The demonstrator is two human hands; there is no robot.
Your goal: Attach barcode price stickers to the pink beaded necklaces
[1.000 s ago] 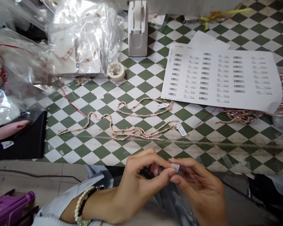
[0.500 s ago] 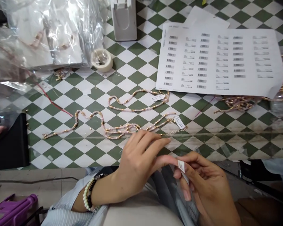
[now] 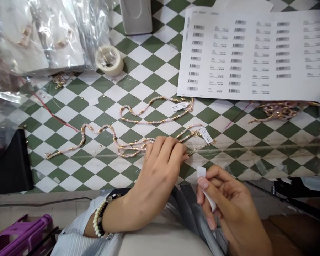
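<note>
Right hand [image 3: 226, 206]: the grip is narrow, thumb and forefinger pinching a small white paper-like strip [image 3: 201, 172] just off the near edge of the surface with green and white diamonds [image 3: 153, 63]. The strip's upper end stands free above the thumb; this pinch probably keeps that end uncovered. More white shows below the thumb; whether it belongs to the same strip cannot be determined.

Left hand [image 3: 160, 177]: palm down, fingers curled over a group of pink-and-gold beaded strands [image 3: 130, 155] lying on the surface. The thumb and fingertips are largely hidden, so whether the grip is closed on a strand or merely rests there cannot be told. The curled posture would suit steadying or singling out one strand.

The group trails out to the left in a loose wave, its far end well apart from the hand. At its right end lie a fine gold chain [image 3: 200, 147] and a white printed tag [image 3: 206, 135], tag face upward, which appears to leave the print readable.

Beyond it, a separate pink-and-gold beaded loop [image 3: 149, 122] carries its own white tag [image 3: 179, 106]; the gap presumably prevents tangling. A white sheet of printed barcodes [image 3: 221, 49] lies flat farther back, likely placed there for easy reach.
</note>
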